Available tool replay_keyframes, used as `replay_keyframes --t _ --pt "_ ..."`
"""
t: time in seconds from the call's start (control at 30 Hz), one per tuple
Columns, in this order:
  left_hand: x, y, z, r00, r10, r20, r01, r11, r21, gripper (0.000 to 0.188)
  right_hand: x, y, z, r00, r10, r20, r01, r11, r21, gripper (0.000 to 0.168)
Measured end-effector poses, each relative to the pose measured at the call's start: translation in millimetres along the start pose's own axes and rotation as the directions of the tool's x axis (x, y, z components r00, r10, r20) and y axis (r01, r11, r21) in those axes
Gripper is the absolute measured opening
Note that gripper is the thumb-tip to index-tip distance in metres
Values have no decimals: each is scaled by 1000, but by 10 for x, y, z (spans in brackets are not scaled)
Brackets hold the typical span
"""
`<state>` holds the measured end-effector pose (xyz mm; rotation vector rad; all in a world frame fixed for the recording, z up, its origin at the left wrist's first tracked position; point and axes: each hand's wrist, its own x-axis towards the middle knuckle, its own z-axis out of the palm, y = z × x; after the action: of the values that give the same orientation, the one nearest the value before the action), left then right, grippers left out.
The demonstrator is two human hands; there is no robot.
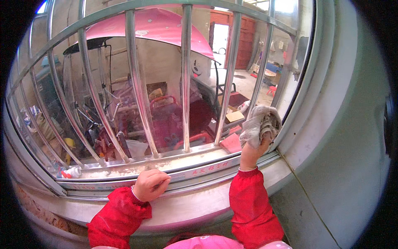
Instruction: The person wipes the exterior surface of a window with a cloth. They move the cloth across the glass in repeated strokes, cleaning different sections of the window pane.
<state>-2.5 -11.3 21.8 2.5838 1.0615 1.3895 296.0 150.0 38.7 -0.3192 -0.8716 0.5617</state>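
Observation:
In my right hand (252,155) is a bunched grey cloth (260,124), held up against the lower right corner of the window pane (169,124). The folds of the cloth cover most of those fingers. My left hand (152,185) is curled into a loose fist, and no object shows in it. It rests at the window's lower metal frame (202,171), left of the middle. Printed writing runs along that frame. Below lies a pale windowsill (189,207), under both red-sleeved forearms.
Behind the glass stand upright metal bars (186,81). Beyond them is a vehicle with a pink canopy (155,23). A white plastic bottle (73,172) lies at the lower left behind the pane. At right, a cord (306,193) runs down the wall (339,162).

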Motion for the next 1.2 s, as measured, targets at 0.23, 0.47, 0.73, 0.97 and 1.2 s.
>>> replay_keyframes --t 0.23,0.47,0.73,0.97,1.2 --pt "12 39 -15 1000 -27 -3 27 1000 -11 7 -397 -37 253 811 397 430 -585 563 584 40" --pt "34 27 -37 1000 3 24 -3 1000 2 8 -771 -326 384 441 -178 880 788 545 -285 31" --pt "31 25 -49 999 0 36 0 1000 -4 9 -649 -157 304 750 -64 659 382 855 -351 31" --pt "22 34 -54 1000 10 22 -10 1000 -2 10 -120 -69 158 900 370 233 -413 547 728 43" --pt "13 21 -8 1000 -3 18 3 1000 -26 8 -186 -60 220 997 24 73 -19 997 -70 55"
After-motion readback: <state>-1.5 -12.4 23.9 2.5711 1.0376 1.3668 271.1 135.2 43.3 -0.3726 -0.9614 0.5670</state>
